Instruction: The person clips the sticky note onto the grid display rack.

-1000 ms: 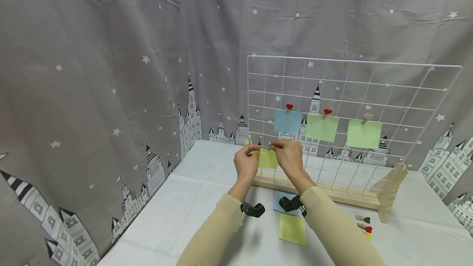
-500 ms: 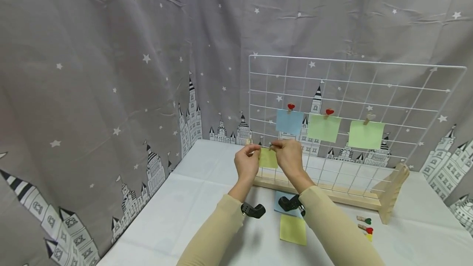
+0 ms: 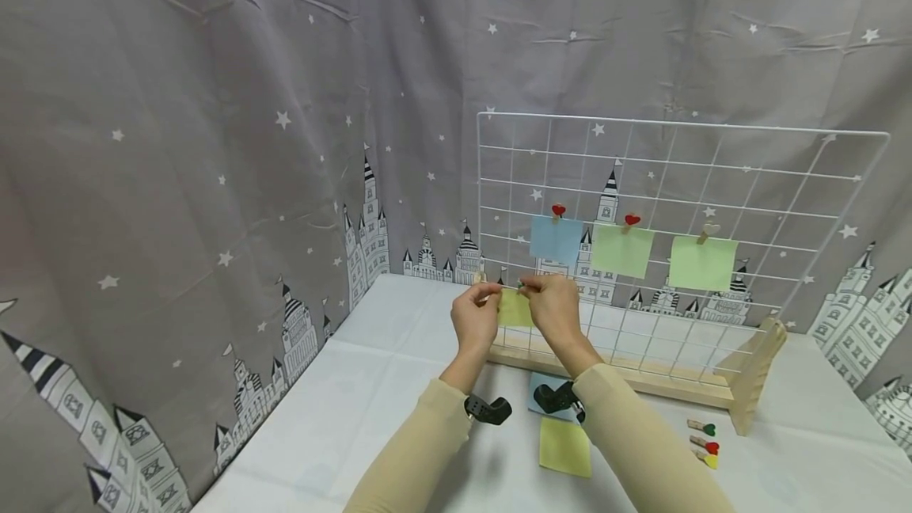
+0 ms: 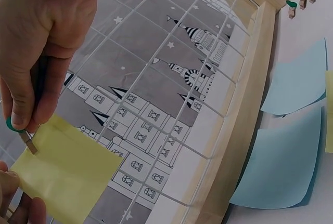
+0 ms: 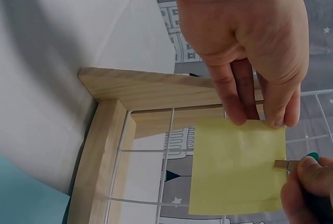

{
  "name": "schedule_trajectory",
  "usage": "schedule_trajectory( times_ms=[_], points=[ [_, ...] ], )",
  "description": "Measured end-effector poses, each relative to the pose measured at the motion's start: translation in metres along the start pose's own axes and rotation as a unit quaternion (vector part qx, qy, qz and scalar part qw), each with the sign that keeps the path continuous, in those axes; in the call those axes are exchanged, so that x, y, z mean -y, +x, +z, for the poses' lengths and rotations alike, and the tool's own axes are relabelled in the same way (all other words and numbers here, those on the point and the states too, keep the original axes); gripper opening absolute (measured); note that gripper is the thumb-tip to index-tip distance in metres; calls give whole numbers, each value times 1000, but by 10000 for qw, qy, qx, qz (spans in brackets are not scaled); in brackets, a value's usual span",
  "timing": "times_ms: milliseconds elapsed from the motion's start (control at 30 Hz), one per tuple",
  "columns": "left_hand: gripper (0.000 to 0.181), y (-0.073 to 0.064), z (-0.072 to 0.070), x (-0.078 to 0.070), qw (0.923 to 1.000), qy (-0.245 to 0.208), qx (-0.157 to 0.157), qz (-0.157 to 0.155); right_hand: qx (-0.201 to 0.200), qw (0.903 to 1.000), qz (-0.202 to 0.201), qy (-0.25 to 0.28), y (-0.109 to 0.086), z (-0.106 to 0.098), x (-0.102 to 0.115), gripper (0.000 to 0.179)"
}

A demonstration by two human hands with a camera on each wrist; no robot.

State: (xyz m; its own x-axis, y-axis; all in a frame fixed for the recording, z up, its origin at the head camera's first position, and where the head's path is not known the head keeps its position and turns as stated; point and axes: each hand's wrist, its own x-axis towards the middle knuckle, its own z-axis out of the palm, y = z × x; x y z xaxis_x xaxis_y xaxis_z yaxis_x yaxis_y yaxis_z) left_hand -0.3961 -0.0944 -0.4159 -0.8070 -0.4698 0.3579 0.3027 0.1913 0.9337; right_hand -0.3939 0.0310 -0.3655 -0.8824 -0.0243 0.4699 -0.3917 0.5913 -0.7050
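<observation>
My left hand pinches the left edge of a yellow sticky note low on the left side of a white wire grid. In my right hand, thumb and fingers pinch a small wooden clothespin with a green top. The clothespin's tip lies over the note's top edge, seen also in the left wrist view on the note. Whether it clamps the wire as well cannot be told. Higher on the grid hang a blue note and two green notes, each under a heart clothespin.
Blue notes and a yellow note lie on the white table before the grid's wooden base. Green, red and yellow clothespins lie at the right. A grey curtain hangs behind.
Both hands stay at the yellow note, with only a slight shift of the right hand. The head view tilts a little, and more of the yellow clothespin on the table shows.
</observation>
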Motion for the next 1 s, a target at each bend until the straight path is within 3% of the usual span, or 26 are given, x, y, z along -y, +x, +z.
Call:
schedule_trajectory(
  times_ms=[567,1000],
  points=[
    [11,2,6,-6,9999,31,92,88,41,9992,14,-389,5,-14,2,21],
    [9,-3,-1,-2,9999,10,-53,161,14,9997,136,-206,-3,-16,-4,22]
  ],
)
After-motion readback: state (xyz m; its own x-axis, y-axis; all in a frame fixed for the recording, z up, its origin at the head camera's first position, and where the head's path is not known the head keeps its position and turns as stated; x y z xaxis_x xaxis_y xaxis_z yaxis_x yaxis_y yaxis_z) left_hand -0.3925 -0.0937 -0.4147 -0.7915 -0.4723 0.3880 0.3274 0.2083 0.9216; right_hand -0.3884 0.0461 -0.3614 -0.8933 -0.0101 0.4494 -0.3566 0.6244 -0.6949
